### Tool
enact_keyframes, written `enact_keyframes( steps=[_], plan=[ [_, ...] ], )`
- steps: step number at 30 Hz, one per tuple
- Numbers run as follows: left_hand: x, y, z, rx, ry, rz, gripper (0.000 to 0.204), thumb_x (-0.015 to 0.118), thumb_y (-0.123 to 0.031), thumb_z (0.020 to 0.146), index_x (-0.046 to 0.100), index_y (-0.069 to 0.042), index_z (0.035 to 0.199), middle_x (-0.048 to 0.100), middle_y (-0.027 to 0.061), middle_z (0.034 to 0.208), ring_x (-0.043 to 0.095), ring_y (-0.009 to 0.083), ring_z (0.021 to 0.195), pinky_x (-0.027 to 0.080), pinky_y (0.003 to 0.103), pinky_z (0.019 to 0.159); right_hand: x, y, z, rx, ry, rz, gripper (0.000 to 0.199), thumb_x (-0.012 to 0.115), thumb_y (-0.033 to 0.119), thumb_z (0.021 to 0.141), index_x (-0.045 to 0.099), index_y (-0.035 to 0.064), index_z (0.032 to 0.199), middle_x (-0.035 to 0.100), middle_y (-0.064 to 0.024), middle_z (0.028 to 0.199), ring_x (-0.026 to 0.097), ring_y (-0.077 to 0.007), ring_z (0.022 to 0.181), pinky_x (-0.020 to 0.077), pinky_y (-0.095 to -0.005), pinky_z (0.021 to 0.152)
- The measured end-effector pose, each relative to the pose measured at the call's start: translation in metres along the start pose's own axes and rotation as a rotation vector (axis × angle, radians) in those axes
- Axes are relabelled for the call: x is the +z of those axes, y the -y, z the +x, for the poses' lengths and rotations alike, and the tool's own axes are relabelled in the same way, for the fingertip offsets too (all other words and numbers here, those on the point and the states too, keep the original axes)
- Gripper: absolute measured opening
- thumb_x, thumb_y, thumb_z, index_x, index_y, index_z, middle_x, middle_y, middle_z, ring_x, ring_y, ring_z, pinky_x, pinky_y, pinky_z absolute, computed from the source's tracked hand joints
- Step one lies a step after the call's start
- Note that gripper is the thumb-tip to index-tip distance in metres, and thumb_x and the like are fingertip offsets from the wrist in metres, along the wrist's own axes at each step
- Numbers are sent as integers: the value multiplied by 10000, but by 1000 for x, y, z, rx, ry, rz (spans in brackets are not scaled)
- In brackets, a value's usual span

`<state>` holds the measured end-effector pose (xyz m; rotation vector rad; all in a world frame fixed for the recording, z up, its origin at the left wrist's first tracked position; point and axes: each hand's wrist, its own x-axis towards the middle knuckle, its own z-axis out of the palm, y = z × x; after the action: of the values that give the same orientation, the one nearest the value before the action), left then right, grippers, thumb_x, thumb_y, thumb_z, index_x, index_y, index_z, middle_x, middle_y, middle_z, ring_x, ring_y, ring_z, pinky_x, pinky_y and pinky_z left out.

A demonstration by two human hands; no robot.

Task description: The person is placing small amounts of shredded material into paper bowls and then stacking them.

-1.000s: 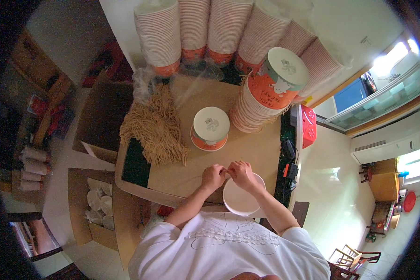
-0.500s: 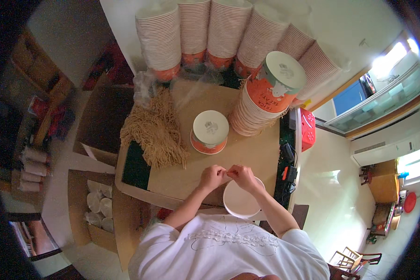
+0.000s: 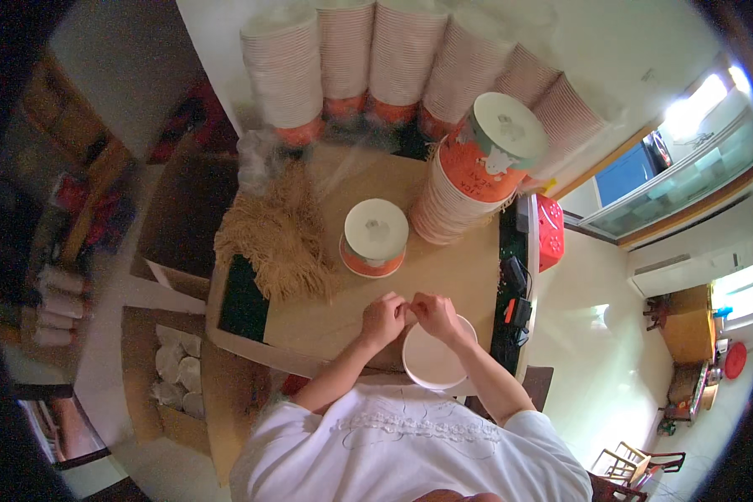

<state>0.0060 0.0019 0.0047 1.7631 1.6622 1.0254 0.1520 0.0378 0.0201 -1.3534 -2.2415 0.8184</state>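
My left hand (image 3: 385, 321) and my right hand (image 3: 435, 316) meet fingertip to fingertip over the near part of the table. Both are closed in a pinch; whatever lies between the fingers is too small to make out. Under my right hand and forearm, close to my body, is a white paper bucket (image 3: 437, 365) with its round mouth toward me. Just beyond my hands an orange paper bucket with a pale round base (image 3: 376, 230) stands upside down. To its left lies a loose heap of tan twine (image 3: 278, 238).
A tall stack of orange printed buckets (image 3: 464, 180) stands at the right back. Several plastic-wrapped bucket stacks (image 3: 281, 75) line the wall. A red plastic basket (image 3: 550, 230) and small black devices (image 3: 519, 313) sit along the right edge. An open carton (image 3: 180, 418) with wrapped items is at lower left.
Both hands stay pinched together, with the right hand slightly shifted. The white bucket under it has moved a little to the right.
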Motion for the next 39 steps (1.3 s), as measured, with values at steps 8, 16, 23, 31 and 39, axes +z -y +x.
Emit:
enact_keyframes(
  steps=[8, 16, 23, 31, 39],
  plan=[
    [9, 7, 2, -25, 2, 2, 48, 570, -98, 731, 604, -66, 725, 566, 94, 761, 572, 278, 686, 465, 378, 615, -7, 10, 0, 18, 52, -8, 78, 533, 102, 748, 573, 38, 729, 589, -152, 665, 581, -332, 631, 467, -393, 569],
    [4, 11, 7, -26, 16, -103, 94, 587, -135, 765, 630, -53, 779, 587, 105, 783, 585, 287, 718, 466, 369, 623, -10, -6, 8, 236, 160, 277, 175, 598, 193, 795, 597, 20, 773, 591, -53, 608, 544, -105, 552, 437, -268, 510],
    [0, 5, 22, -128, -67, -229, 135, 571, -128, 790, 637, -21, 842, 610, 118, 783, 603, 250, 716, 471, 324, 619, -1, -37, 17, 313, 243, 376, 126, 618, 146, 778, 622, 22, 806, 612, -44, 664, 546, -88, 612, 448, -246, 558],
    [-2, 22, 22, -456, 2, -692, 152, 637, -209, 770, 658, -69, 826, 581, -16, 643, 490, 75, 514, 394, 226, 465, -9, -21, 19, 335, 353, 340, 96, 626, 134, 761, 623, 42, 791, 601, -28, 681, 528, -91, 630, 444, -252, 584],
    [-18, 37, 24, -764, -215, -910, 118, 656, -153, 753, 656, -36, 753, 498, -63, 546, 388, 24, 461, 278, 195, 414, -17, -25, 13, 210, 441, 281, 103, 614, 154, 753, 607, 52, 765, 606, -61, 668, 547, -133, 626, 449, -302, 609]
  ],
)
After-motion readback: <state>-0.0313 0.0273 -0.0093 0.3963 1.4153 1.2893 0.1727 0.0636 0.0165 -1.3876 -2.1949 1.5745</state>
